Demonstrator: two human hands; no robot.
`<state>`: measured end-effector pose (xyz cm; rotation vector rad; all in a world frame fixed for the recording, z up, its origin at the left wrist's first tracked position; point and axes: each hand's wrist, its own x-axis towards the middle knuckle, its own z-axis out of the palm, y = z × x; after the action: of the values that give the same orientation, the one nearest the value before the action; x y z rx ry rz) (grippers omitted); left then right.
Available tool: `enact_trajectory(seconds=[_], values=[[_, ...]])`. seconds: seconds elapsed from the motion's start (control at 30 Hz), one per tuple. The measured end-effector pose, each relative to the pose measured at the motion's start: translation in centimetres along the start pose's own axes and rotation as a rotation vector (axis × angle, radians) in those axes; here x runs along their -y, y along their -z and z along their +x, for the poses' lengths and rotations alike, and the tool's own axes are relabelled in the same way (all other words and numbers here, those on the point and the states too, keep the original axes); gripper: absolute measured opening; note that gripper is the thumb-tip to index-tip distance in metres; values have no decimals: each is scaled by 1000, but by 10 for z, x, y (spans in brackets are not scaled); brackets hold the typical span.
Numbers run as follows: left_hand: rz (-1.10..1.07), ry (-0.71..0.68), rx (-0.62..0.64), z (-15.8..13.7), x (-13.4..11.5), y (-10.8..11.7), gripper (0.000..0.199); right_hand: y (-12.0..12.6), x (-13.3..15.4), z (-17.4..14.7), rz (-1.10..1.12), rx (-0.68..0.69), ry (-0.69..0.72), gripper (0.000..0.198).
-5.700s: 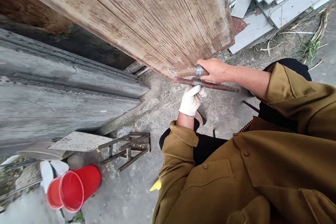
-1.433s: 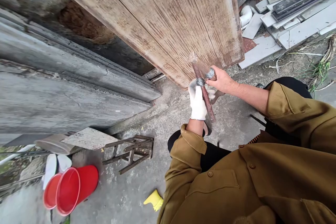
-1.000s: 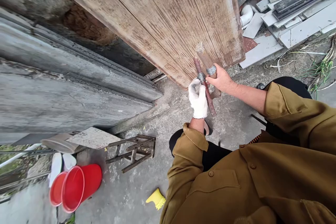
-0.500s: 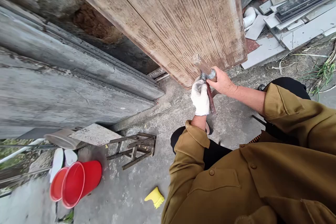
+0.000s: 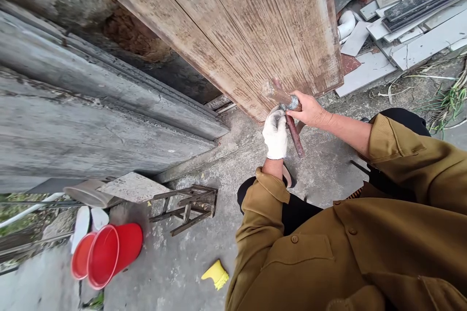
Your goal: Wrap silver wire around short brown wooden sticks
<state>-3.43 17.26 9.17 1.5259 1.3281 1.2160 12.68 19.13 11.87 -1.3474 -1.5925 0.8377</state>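
We look down on a grey concrete floor (image 5: 171, 272), with a weathered concrete wall (image 5: 91, 131) along the left and a wooden panel (image 5: 226, 29) of worn brown boards at the top. The wearer's brown jacket (image 5: 314, 262) takes up the lower right. Above it at the right edge we see a pile of tiles and slabs (image 5: 404, 60), white and dark. Lower left, we find a slatted wooden stool (image 5: 187, 207), and beyond it a large red bucket (image 5: 128, 245) beside a smaller red bucket (image 5: 80, 258). A yellow boot-shaped piece (image 5: 216, 274) lies on the floor.

Near the panel's bottom corner, we see the two hands close together. The bare right hand (image 5: 310, 111) is wrapped around the near end of a thick pale stick (image 5: 275, 93). The white-gloved left hand (image 5: 275, 134) has its fingers curled in, closed on a thinner reddish stick (image 5: 295, 137) just under the crossing; its fingertips are partly hidden. The reddish stick slants behind the thick one, between the hands. Smallest of all, we make out silvery wire (image 5: 292, 102), coiled round the thick stick just beside the right hand's fingers.
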Motion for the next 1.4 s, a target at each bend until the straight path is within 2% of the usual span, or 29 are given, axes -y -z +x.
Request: enact_trajectory(seconds=[0.13,0.27,0.57,0.87,1.03,1.23,1.4], values=[[276,-169,28,3,5,4,13,-2,-3,1,8,-41,-12,34],[364,-209,8,4,7,6,12,-3,-2,0,16,-31,-15,33],[263,-1,-45,4,7,0,17,-4,-3,-2,15,-18,-10,34],[300,44,-91,6,0,0,16,-6,1,-8,34,6,-59,34],[211,81,-72,7,4,-2,16,-5,-2,-8,55,5,-75,31],[-127,113,-25,7,9,-4,19,-6,-7,-3,104,-6,-111,26],[-220,128,-27,9,11,-2,28,-3,-7,-1,233,12,-134,27]])
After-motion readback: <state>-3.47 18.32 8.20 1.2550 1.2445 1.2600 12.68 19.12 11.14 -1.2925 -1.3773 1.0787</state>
